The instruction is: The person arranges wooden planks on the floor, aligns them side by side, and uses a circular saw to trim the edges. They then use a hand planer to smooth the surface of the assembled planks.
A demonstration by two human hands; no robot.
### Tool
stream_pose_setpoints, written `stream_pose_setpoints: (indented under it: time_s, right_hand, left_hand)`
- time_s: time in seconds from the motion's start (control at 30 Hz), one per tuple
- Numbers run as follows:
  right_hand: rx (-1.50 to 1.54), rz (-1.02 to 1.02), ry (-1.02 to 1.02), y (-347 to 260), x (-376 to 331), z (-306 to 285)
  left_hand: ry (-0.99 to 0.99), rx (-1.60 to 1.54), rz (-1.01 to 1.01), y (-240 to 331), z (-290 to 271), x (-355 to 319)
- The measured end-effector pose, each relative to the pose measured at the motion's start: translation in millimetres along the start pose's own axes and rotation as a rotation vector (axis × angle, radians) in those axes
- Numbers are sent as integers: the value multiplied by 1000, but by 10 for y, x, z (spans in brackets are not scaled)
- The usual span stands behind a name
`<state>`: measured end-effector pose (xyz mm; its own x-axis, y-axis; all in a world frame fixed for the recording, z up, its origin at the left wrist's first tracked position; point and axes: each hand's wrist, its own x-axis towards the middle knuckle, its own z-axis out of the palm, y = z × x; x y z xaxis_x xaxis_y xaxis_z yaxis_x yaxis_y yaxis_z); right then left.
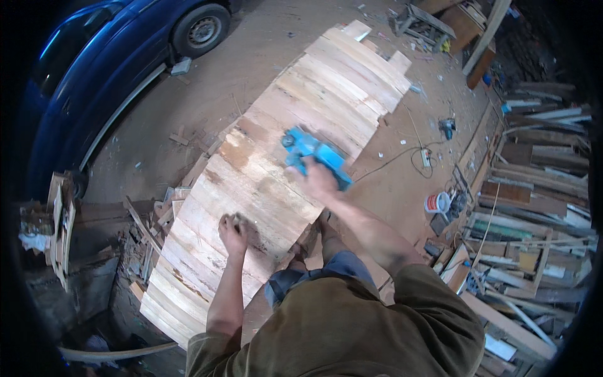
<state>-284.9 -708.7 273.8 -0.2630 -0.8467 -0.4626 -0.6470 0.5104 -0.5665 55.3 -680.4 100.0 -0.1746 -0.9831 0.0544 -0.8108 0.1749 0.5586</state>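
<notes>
A row of pale wooden boards [270,169] lies side by side in front of me, forming a long surface that runs from lower left to upper right. Over its middle, my right hand [320,182] grips a blue belt sander [323,154], slightly smeared by motion. The sander's underside is hidden against the wood. My left hand [233,235] is at the near part of the boards, fingers curled. A dark patch shows between thumb and fingers; whether that is an object or shadow is unclear.
A blue vehicle [113,69] is parked at the upper left. Stacked timber [534,182] fills the right side. On the floor to the right are a power strip [426,158] with a cord, a dark power tool [447,128] and a white bucket [438,202]. Wood scraps [151,232] lie left.
</notes>
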Motion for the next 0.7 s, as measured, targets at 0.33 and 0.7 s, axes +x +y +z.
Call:
stream_pose_setpoints:
  time_s: [0.33,0.7]
  right_hand:
    - [812,52,198,1214,-536,551]
    - [636,-113,389,338,1380,352]
  left_hand:
    - [-99,221,-240,221,249,526]
    - [-96,228,-174,103,272,538]
